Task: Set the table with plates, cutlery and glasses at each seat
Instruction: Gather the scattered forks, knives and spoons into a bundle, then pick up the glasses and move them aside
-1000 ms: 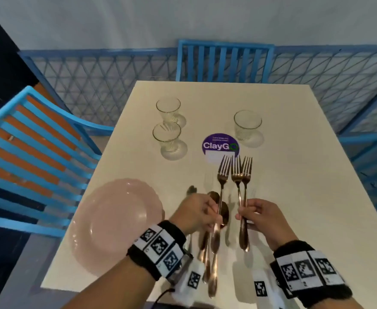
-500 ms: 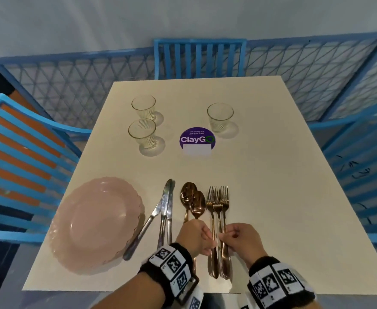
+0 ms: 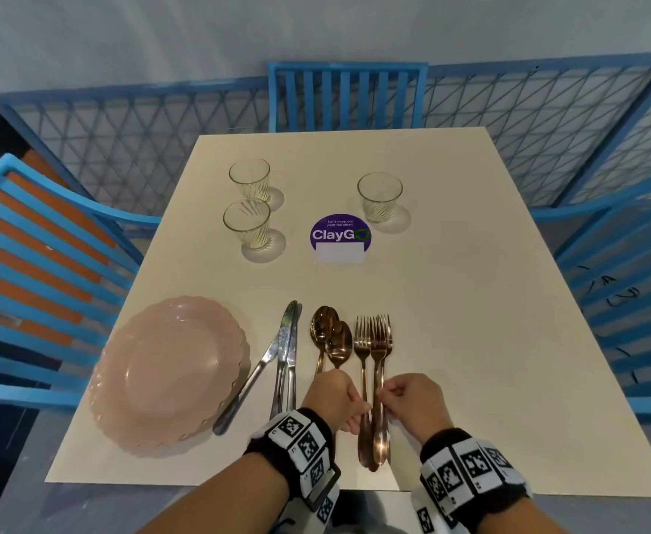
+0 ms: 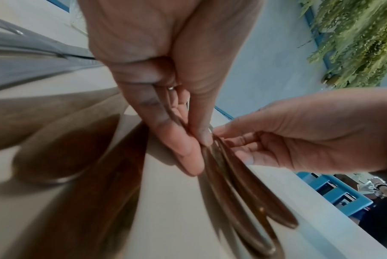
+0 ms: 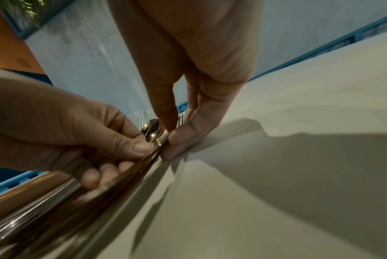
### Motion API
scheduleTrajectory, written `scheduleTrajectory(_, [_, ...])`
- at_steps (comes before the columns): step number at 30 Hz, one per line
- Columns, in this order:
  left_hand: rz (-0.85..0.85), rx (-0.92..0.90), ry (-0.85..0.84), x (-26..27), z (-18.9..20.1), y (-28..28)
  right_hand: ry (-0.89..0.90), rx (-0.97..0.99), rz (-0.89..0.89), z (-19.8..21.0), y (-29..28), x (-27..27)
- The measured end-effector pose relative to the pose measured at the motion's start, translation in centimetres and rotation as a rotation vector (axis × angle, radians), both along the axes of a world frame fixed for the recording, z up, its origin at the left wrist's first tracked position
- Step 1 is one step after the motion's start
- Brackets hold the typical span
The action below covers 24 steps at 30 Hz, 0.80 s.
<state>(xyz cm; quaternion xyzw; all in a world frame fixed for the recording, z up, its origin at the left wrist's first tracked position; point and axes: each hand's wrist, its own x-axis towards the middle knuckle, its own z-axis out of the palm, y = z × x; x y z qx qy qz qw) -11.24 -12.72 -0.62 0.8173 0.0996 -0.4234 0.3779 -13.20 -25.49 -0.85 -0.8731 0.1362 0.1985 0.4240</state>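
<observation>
Three copper forks [image 3: 374, 348] lie side by side on the cream table [image 3: 470, 321], tines pointing away from me. My left hand [image 3: 339, 398] and right hand [image 3: 408, 398] both pinch the fork handles [image 4: 232, 175] from either side near the front edge. In the right wrist view thumb and fingers close on the handles [image 5: 159, 140]. Left of the forks lie copper spoons [image 3: 333, 339] and steel knives [image 3: 287, 348]. A stack of pink plates [image 3: 167, 370] sits at the front left. Three clear glasses [image 3: 248, 181] [image 3: 246, 223] [image 3: 379, 196] stand further back.
A purple ClayGo sticker [image 3: 340, 237] marks the table's middle. Blue slatted chairs stand at the left [image 3: 34, 264], far end [image 3: 347, 96] and right [image 3: 624, 283]. A blue lattice fence [image 3: 142, 140] runs behind the table.
The forks were held up off the table a second ago; now they lie flat beside the spoons. My hands have come down to the front edge and still pinch the handles.
</observation>
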Motion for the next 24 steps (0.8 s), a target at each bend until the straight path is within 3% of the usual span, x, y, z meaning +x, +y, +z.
scheduleTrajectory(10, [-0.072,0.073,-0.08,-0.4,-0.9,0.3,0.034,-0.06,-0.012,-0.7,-0.8,0.8])
scheduleTrajectory(16, [-0.113,0.117,-0.242,-0.3,1.6,1.0,0.038,-0.163,0.096,0.2,-1.1,1.4])
scheduleTrajectory(20, [0.056,0.036,-0.523,2.2,5.0,2.7,-0.104,-0.185,0.15,2.5,-1.3,3.8])
scheduleTrajectory(24, [0.412,-0.052,-0.706,7.1,7.1,6.1,-0.218,-0.085,0.105,4.7,-0.8,7.2])
